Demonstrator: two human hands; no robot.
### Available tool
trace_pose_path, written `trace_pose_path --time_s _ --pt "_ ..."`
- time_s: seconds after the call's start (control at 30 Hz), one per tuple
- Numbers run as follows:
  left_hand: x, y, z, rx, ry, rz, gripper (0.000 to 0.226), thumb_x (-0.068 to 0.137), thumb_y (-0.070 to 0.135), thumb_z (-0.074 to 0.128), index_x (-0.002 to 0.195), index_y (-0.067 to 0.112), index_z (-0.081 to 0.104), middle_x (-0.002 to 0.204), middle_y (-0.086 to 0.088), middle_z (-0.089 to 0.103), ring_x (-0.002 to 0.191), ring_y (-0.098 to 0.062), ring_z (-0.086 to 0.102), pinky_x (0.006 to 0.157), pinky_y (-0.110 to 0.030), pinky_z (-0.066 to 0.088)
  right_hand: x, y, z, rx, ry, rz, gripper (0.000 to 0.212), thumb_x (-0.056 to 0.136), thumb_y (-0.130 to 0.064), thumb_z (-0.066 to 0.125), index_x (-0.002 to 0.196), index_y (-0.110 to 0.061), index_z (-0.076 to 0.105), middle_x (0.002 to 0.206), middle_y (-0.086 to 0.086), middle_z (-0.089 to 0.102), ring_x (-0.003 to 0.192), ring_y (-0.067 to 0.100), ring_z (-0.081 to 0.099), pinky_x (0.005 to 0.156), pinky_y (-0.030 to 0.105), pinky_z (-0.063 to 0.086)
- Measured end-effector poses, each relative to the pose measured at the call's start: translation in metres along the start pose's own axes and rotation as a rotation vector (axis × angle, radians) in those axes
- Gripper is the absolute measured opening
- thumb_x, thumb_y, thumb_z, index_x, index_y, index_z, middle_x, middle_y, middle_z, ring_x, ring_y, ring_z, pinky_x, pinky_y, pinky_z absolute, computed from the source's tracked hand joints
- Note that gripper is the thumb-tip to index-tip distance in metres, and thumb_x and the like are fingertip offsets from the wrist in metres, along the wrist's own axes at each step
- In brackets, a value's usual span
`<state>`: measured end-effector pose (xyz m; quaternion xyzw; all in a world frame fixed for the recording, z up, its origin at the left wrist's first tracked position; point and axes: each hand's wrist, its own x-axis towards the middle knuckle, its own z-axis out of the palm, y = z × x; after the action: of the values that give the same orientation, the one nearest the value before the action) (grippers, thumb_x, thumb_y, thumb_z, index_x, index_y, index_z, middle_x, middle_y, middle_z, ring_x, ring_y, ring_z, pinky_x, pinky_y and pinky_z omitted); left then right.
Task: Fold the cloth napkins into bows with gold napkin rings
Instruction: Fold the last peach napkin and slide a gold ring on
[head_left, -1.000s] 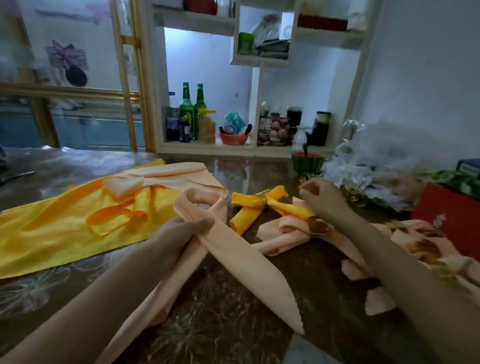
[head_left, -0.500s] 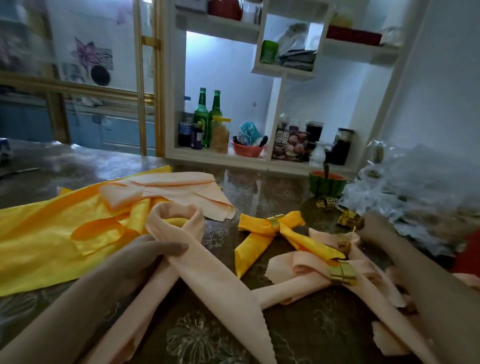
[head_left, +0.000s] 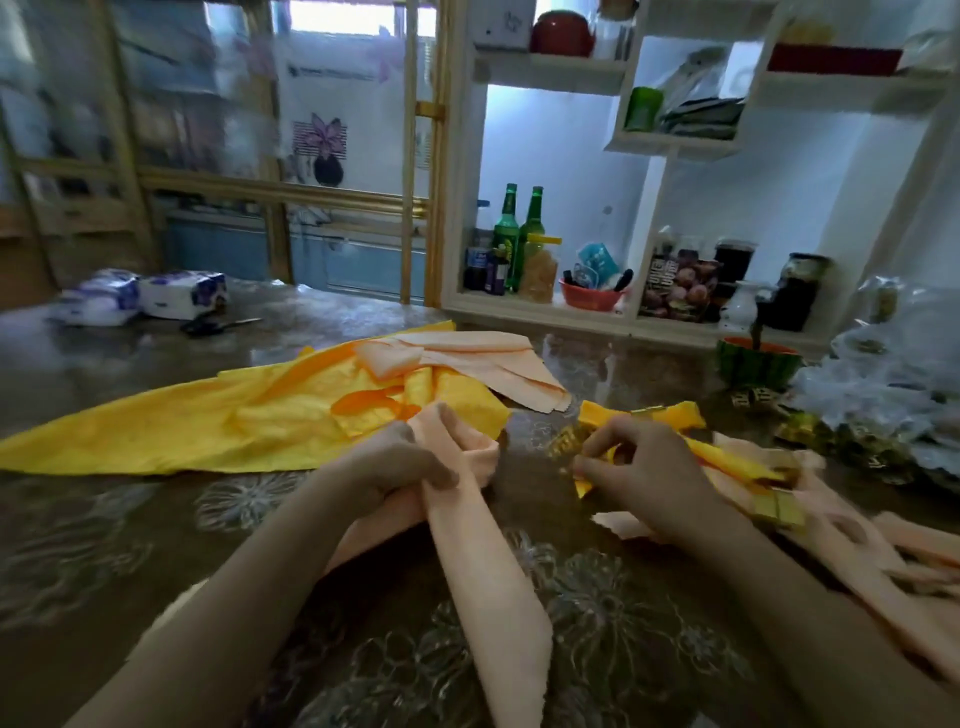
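Note:
A peach napkin (head_left: 483, 561) lies looped and crossed on the dark table. My left hand (head_left: 395, 462) grips it where the loop meets its two tails. My right hand (head_left: 639, 467) pinches a gold napkin ring (head_left: 566, 441) just right of the loop. Behind that hand lies a finished yellow bow (head_left: 675, 415) with a gold ring. A peach bow with a gold ring (head_left: 779, 509) sits to the right, partly hidden by my forearm.
A large yellow cloth (head_left: 208, 426) spreads across the left. Folded peach napkins (head_left: 493, 364) lie on it. Loose gold rings (head_left: 753, 397) sit by a green bowl (head_left: 756, 361). Crumpled plastic (head_left: 883, 395) fills the right. Scissors (head_left: 218, 325) and tissue packs (head_left: 140, 296) are far left.
My right hand came back from the rings at the far right with a gold ring and now holds it beside the loop. My left hand tightened on the peach napkin's crossing.

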<state>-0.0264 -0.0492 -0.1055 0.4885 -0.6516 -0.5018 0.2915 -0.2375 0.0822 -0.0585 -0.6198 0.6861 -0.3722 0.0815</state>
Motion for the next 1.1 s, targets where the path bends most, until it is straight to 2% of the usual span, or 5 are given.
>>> trace_pose_path --time_s 0.27,0.37,0.57,0.9,1.1 --pt "-0.089 -0.012 0.016 1.100 0.418 0.475 0.070 0.089 0.028 0.053 0.149 0.023 0.018 0.154 -0.014 0.014 0.138 -0.031 0.018 0.111 -0.042 0.021 -0.041 -0.022 0.042 -0.263 -0.231 -0.255 0.016 0.085 -0.017 0.063 0.079 -0.027 0.053 0.084 -0.012 0.048 0.077 0.002 0.046 0.062 0.012 0.037" --pt "-0.099 -0.013 0.016 0.994 0.031 0.809 0.045 0.086 0.025 0.043 0.129 0.024 0.056 0.142 -0.004 0.045 0.138 -0.017 0.021 0.112 -0.027 0.014 -0.050 -0.024 0.034 -0.294 -0.296 -0.250 0.010 0.085 -0.020 0.064 0.084 -0.028 0.058 0.087 -0.012 0.051 0.080 0.001 0.049 0.069 0.014 0.041" --pt "-0.103 0.008 0.015 0.991 -0.556 0.325 0.066 0.091 0.037 0.055 0.147 0.035 0.020 0.157 0.011 0.010 0.144 -0.011 -0.009 0.116 -0.043 -0.006 -0.048 -0.020 0.020 -0.129 -0.405 -0.062 0.027 0.092 -0.019 0.042 0.091 -0.010 0.067 0.075 -0.005 0.060 0.064 0.009 0.052 0.057 0.022 0.041" --pt "-0.093 0.011 0.036 0.837 -0.224 0.468 0.009 0.087 0.030 0.062 0.081 0.026 0.058 0.073 0.017 0.049 0.089 -0.010 0.047 0.096 -0.033 0.029 -0.049 -0.013 0.019 0.155 -0.295 0.133 0.019 0.093 -0.006 0.053 0.080 -0.014 0.064 0.037 -0.006 0.050 0.030 0.004 0.044 0.033 0.014 0.034" --pt "-0.088 -0.005 0.046 0.741 -0.072 0.622 0.017 0.087 0.024 0.059 0.075 0.034 0.051 0.077 0.020 0.047 0.093 -0.005 0.040 0.092 -0.026 0.017 -0.051 -0.027 0.020 0.032 -0.495 0.032 0.014 0.094 -0.011 0.052 0.091 -0.017 0.065 0.058 -0.004 0.058 0.039 0.003 0.051 0.040 0.014 0.039"
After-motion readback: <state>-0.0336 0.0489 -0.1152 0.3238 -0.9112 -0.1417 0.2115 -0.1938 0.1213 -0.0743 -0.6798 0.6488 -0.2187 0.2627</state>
